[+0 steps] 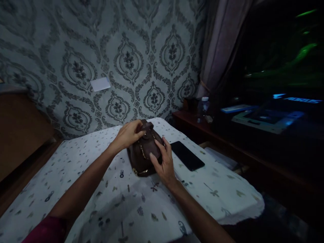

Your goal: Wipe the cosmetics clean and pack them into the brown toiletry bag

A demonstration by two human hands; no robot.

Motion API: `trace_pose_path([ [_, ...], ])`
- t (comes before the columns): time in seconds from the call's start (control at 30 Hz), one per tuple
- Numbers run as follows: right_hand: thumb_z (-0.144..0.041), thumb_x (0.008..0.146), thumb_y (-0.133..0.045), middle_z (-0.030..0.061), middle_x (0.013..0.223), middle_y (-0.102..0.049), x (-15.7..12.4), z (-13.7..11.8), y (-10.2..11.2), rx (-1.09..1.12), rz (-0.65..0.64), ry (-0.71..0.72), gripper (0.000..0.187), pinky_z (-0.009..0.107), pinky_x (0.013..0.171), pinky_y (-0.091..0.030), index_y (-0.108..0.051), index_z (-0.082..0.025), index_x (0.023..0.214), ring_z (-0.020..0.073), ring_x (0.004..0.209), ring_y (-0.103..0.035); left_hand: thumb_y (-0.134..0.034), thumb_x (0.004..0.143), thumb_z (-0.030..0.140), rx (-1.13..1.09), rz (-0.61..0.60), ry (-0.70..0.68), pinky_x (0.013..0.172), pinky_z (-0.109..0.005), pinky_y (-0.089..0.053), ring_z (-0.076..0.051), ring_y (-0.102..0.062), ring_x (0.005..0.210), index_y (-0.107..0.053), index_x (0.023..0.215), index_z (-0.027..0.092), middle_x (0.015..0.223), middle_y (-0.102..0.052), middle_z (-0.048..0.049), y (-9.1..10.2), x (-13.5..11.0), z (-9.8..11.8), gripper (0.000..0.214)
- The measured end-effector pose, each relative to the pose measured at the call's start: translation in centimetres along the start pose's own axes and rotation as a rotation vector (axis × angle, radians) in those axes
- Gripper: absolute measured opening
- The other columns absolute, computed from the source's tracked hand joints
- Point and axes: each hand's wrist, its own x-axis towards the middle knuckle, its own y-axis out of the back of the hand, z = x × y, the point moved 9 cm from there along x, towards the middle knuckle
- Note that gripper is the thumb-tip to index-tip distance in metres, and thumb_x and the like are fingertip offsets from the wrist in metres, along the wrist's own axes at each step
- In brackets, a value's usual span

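Note:
A small dark brown handbag (144,153) with a gold chain lies on a bed covered by a white sheet with a leaf print (101,189). My left hand (129,134) grips the top of the bag, fingers curled over its upper edge. My right hand (163,158) rests against the bag's right side, fingers pressed on its front flap. A black phone (187,155) lies flat on the sheet just right of my right hand.
Patterned wallpaper (126,60) rises behind the bed, with a white switch plate (100,84) on it. A dark wooden desk (227,135) at right carries a plastic bottle (204,104) and lit electronics (268,118). A curtain (217,44) hangs at the back right. A wooden headboard (20,128) stands at left.

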Motion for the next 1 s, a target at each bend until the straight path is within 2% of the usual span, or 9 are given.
trace_pose_path([
  [0.13, -0.035, 0.095, -0.05, 0.0156, 0.149, -0.035, -0.2, -0.1, 0.2, -0.003, 0.016, 0.017, 0.042, 0.054, 0.113, -0.035, -0.052, -0.021, 0.135, 0.0306, 0.14, -0.037, -0.064, 0.083, 0.035, 0.073, -0.009, -0.063, 0.083, -0.034, -0.044, -0.024, -0.058, 0.097, -0.062, 0.107, 0.019, 0.1, -0.065, -0.0046, -2.1, 1.9, 0.8, 0.029],
  [0.23, -0.037, 0.094, -0.052, 0.0151, 0.149, -0.036, -0.3, 0.1, 0.2, -0.035, 0.024, 0.006, 0.043, 0.055, 0.112, -0.036, -0.053, -0.023, 0.135, 0.0315, 0.14, -0.037, -0.064, 0.083, 0.033, 0.162, -0.022, -0.065, 0.089, -0.04, -0.043, -0.03, -0.055, 0.103, -0.062, 0.11, 0.016, 0.106, -0.063, -0.0098, -3.8, 2.4, 0.8, 0.032],
  [0.3, -0.039, 0.093, -0.052, 0.0144, 0.149, -0.036, -0.3, 0.3, 0.1, -0.029, 0.02, -0.009, 0.044, 0.056, 0.112, -0.037, -0.054, -0.024, 0.135, 0.0316, 0.14, -0.037, -0.064, 0.083, 0.032, 0.18, -0.001, -0.051, 0.091, -0.043, -0.043, -0.032, -0.054, 0.106, -0.063, 0.11, 0.016, 0.109, -0.062, -0.0114, -4.2, 2.3, 0.6, 0.031],
  [0.47, -0.034, 0.099, -0.042, 0.013, 0.14, -0.049, 0.5, 1.7, 1.1, 0.096, 0.065, -0.111, 0.036, 0.049, 0.111, -0.04, -0.057, -0.023, 0.13, 0.0254, 0.134, -0.046, -0.065, 0.083, 0.028, 0.155, 0.029, -0.031, 0.092, -0.04, -0.043, -0.028, -0.054, 0.103, -0.062, 0.109, 0.017, 0.105, -0.062, -0.0086, -4.3, 2.2, -0.1, 0.028],
  [0.57, -0.032, 0.097, -0.046, 0.0119, 0.13, -0.058, 1.0, 2.5, 1.5, 0.158, 0.083, -0.143, 0.035, 0.047, 0.106, -0.045, -0.056, -0.023, 0.129, 0.0239, 0.125, -0.054, -0.066, 0.084, 0.034, 0.124, 0.027, -0.065, 0.09, -0.039, -0.043, -0.026, -0.054, 0.098, -0.063, 0.109, 0.02, 0.101, -0.062, -0.0062, -3.9, 1.5, 0.2, 0.028],
  [0.63, -0.033, 0.096, -0.048, 0.0112, 0.128, -0.06, 1.1, 2.9, 1.4, 0.186, 0.081, -0.156, 0.037, 0.046, 0.102, -0.048, -0.054, -0.022, 0.131, 0.0238, 0.121, -0.056, -0.068, 0.082, 0.045, 0.086, -0.002, -0.134, 0.091, -0.04, -0.043, -0.027, -0.053, 0.102, -0.06, 0.115, 0.023, 0.107, -0.062, -0.0062, -3.8, 0.5, 1.0, 0.041],
  [0.7, -0.034, 0.094, -0.05, 0.011, 0.129, -0.06, 1.1, 3.3, 1.2, 0.194, 0.075, -0.177, 0.039, 0.045, 0.101, -0.049, -0.052, -0.022, 0.131, 0.024, 0.119, -0.057, -0.072, 0.076, 0.056, 0.051, -0.038, -0.209, 0.095, -0.042, -0.042, -0.03, -0.051, 0.111, -0.054, 0.127, 0.024, 0.118, -0.06, -0.0082, -3.9, -0.8, 1.9, 0.063],
  [0.77, -0.034, 0.094, -0.051, 0.0111, 0.129, -0.061, 1.1, 3.6, 0.9, 0.187, 0.072, -0.195, 0.039, 0.045, 0.102, -0.048, -0.053, -0.022, 0.131, 0.0243, 0.119, -0.058, -0.073, 0.073, 0.059, 0.035, -0.043, -0.244, 0.1, -0.044, -0.04, -0.031, -0.049, 0.118, -0.046, 0.136, 0.024, 0.127, -0.057, -0.0105, -4.1, -1.9, 2.4, 0.077],
  [1.0, -0.036, 0.095, -0.049, 0.0118, 0.128, -0.063, 1.1, 4.3, 0.9, 0.261, 0.078, -0.261, 0.037, 0.044, 0.1, -0.049, -0.055, -0.02, 0.128, 0.0242, 0.117, -0.06, -0.075, 0.075, 0.05, 0.044, 0.099, -0.214, 0.11, -0.048, -0.033, -0.032, -0.043, 0.13, -0.039, 0.139, 0.025, 0.137, -0.051, -0.0114, -4.8, -2.9, 2.0, 0.077],
])
